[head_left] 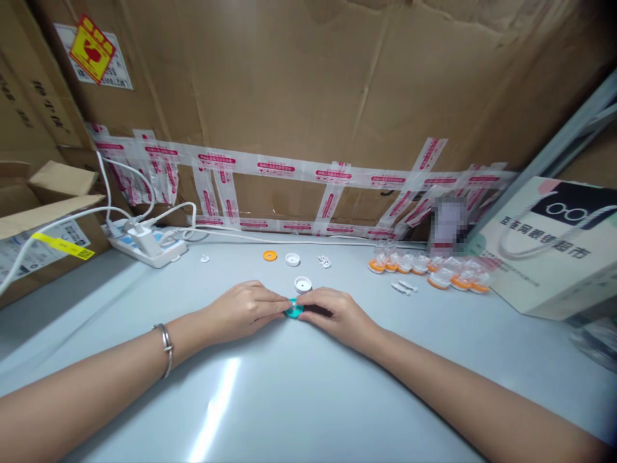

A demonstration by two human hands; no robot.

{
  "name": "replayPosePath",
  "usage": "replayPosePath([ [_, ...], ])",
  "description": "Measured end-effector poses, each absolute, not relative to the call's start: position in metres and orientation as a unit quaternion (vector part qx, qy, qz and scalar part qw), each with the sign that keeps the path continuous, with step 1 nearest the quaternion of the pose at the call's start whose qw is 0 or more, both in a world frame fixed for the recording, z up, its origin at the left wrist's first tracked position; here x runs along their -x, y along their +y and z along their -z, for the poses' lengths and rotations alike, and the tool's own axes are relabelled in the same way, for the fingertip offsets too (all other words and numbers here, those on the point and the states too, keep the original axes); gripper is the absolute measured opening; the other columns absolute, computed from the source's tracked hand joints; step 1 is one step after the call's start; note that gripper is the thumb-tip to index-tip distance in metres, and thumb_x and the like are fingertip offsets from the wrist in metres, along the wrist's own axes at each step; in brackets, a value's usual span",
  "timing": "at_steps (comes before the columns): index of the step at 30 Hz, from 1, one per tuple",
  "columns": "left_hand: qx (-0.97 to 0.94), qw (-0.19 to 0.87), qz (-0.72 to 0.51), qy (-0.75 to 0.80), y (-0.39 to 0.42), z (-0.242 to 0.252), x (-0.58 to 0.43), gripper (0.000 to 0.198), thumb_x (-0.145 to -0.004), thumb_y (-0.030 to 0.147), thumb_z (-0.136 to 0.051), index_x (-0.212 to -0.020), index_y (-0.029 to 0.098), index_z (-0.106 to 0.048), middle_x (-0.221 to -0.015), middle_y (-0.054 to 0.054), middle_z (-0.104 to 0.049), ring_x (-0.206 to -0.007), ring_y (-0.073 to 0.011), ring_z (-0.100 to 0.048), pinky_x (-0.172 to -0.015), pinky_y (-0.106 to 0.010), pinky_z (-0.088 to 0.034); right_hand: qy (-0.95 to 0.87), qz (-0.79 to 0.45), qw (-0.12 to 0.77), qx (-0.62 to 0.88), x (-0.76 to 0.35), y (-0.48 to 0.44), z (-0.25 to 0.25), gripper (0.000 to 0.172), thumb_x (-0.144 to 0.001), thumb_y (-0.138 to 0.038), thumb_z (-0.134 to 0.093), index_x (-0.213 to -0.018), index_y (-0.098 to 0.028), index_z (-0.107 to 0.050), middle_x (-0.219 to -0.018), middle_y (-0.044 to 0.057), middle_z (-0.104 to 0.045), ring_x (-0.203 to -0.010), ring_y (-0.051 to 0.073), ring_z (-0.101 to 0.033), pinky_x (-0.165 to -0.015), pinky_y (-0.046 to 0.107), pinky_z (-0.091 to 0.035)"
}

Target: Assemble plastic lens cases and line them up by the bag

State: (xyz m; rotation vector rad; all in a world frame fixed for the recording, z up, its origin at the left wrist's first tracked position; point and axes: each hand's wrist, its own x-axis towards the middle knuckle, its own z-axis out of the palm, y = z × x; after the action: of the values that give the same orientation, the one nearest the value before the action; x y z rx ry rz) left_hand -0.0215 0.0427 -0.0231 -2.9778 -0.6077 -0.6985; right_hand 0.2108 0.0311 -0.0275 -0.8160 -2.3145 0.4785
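Between my two hands a small teal plastic disc [294, 310] lies at the table surface, with something pale or clear at its middle that is too small to make out. The fingers of my left hand [248, 308] pinch its left side. My right hand [337, 314] grips its right edge between thumb and fingers. Just beyond my fingertips sits a white round cap [303, 284]. Farther back are a second white ring-shaped part [292, 259], an orange disc [270, 255] and some small white plastic pieces [324, 262].
Several clear-topped pieces with orange bases [419, 262] stand at the back right, near thin white parts [403, 288] and a paper bag [554, 251]. At left are a power strip [159, 256] with cables, a small white part [205, 258] and an open carton [48, 238]. A large taped cardboard box [289, 96] closes off the back.
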Motion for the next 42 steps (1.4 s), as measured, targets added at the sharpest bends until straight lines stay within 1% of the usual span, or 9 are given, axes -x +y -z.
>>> replayPosePath([
  [7, 0.954, 0.020, 0.221, -0.200, 0.0411, 0.0213, 0.0199, 0.025, -0.092, 0.021, -0.043, -0.113, 0.020, -0.057, -0.104, -0.003, -0.069, -0.084, -0.0137, -0.065, -0.076, -0.029, -0.045, -0.885, -0.165, 0.312, 0.304, -0.2103, 0.0296, 0.0263, 0.017, -0.083, -0.026, -0.056, -0.098, -0.021, -0.063, -0.092, 0.004, -0.070, -0.087, 0.016, -0.062, -0.080, 0.028, -0.049],
  [14, 0.955, 0.010, 0.204, -0.217, 0.0403, 0.0211, 0.0192, 0.026, -0.092, 0.023, -0.043, -0.116, 0.021, -0.055, -0.102, -0.004, -0.069, -0.087, -0.0143, -0.064, -0.078, -0.029, -0.045, -0.889, -0.156, 0.308, 0.300, -0.2100, 0.0302, 0.0275, 0.017, -0.083, -0.025, -0.056, -0.098, -0.020, -0.062, -0.090, 0.003, -0.069, -0.086, 0.015, -0.061, -0.080, 0.027, -0.048],
  [25, 0.953, 0.031, 0.229, -0.195, 0.0403, 0.0206, 0.0190, 0.023, -0.092, 0.021, -0.043, -0.110, 0.019, -0.058, -0.100, -0.003, -0.070, -0.082, -0.0129, -0.064, -0.077, -0.029, -0.044, -0.898, -0.128, 0.310, 0.285, -0.2105, 0.0296, 0.0280, 0.017, -0.085, -0.026, -0.055, -0.099, -0.021, -0.061, -0.091, 0.004, -0.069, -0.087, 0.016, -0.062, -0.080, 0.029, -0.048],
  [34, 0.957, 0.031, 0.223, -0.181, 0.0393, 0.0185, 0.0177, 0.024, -0.093, 0.018, -0.040, -0.109, 0.019, -0.058, -0.103, -0.005, -0.069, -0.089, -0.0125, -0.064, -0.077, -0.028, -0.042, -0.906, -0.081, 0.325, 0.258, -0.2101, 0.0315, 0.0311, 0.017, -0.084, -0.024, -0.055, -0.099, -0.021, -0.064, -0.094, 0.005, -0.070, -0.091, 0.016, -0.063, -0.082, 0.031, -0.050],
  [42, 0.959, 0.045, 0.211, -0.182, 0.0367, 0.0158, 0.0174, 0.026, -0.092, 0.016, -0.039, -0.110, 0.021, -0.057, -0.102, -0.005, -0.068, -0.086, -0.0126, -0.063, -0.075, -0.028, -0.040, -0.910, -0.057, 0.317, 0.260, -0.2090, 0.0289, 0.0308, 0.017, -0.087, -0.023, -0.051, -0.094, -0.020, -0.066, -0.093, 0.007, -0.068, -0.086, 0.016, -0.062, -0.076, 0.029, -0.052],
])
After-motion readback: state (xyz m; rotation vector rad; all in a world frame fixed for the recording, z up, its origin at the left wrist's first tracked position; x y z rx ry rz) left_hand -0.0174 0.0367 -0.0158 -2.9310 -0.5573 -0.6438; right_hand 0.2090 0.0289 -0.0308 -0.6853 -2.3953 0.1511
